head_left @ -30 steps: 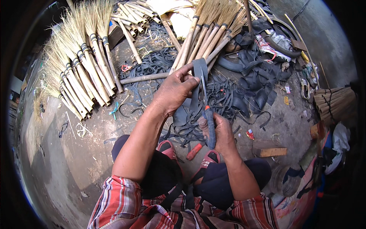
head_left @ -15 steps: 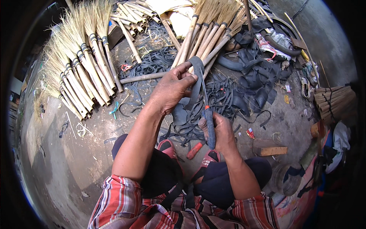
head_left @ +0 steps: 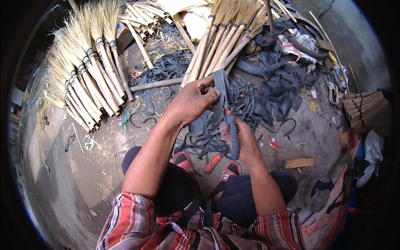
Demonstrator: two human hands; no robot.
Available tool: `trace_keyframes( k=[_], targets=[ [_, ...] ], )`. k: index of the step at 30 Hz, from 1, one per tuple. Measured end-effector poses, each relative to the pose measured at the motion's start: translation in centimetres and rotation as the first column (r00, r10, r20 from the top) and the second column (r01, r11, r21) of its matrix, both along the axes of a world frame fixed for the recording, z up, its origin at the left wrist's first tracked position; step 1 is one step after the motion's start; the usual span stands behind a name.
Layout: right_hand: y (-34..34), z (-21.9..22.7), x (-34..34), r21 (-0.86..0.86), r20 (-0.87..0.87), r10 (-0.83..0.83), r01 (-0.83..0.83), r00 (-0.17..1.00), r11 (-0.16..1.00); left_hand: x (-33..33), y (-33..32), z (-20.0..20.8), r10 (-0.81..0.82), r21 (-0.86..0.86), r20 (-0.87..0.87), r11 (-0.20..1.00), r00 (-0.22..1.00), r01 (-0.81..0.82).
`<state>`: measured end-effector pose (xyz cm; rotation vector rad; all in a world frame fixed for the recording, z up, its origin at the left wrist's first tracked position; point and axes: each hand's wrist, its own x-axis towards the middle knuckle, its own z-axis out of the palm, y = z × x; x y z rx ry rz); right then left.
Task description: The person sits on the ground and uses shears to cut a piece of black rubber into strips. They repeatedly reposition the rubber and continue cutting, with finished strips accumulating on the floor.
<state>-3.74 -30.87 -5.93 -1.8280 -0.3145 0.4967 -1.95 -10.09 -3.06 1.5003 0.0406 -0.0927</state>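
Observation:
My left hand (head_left: 193, 102) pinches a dark rubber strip (head_left: 218, 91) between thumb and fingers, and the strip hangs down from it. My right hand (head_left: 246, 143) is closed round the cloth-wrapped handle of a pair of scissors (head_left: 234, 137), pointing away from me. The scissor blades lie along the strip's right edge, close to my left fingertips; how far apart they are I cannot make out. Below both hands spreads a heap of cut rubber strips (head_left: 246, 102).
Grass brooms (head_left: 93, 66) lie fanned at the left, with more brooms (head_left: 225, 41) ahead. Wider rubber pieces (head_left: 285, 83) are piled to the right. A red-handled tool (head_left: 213, 163) lies between my feet, and a wooden block (head_left: 296, 160) sits to the right.
My left hand has come slightly down and to the right, with the strip. The scissors have moved up close to it, so less blade shows.

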Motion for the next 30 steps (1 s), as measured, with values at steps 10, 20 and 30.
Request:
trace_keyframes(
  k=[10, 20, 30],
  targets=[
    [0.1, -0.4, -0.5, -0.031, 0.023, 0.054, -0.054, 0.998, 0.998, 0.4, 1.4, 0.5, 0.122, -0.125, -0.052, 0.984, 0.991, -0.128],
    [0.3, 0.0, -0.5, -0.085, 0.107, 0.03, -0.021, 0.994, 0.996, -0.1, 0.8, 0.5, 0.005, -0.038, -0.075, 0.999, 0.997, -0.008],
    [0.7, -0.3, -0.1, -0.205, 0.334, 0.047, 0.023, 0.941, 0.978, -0.6, 0.3, 0.4, 0.066, -0.111, -0.062, 0.991, 0.996, -0.073]
  ],
)
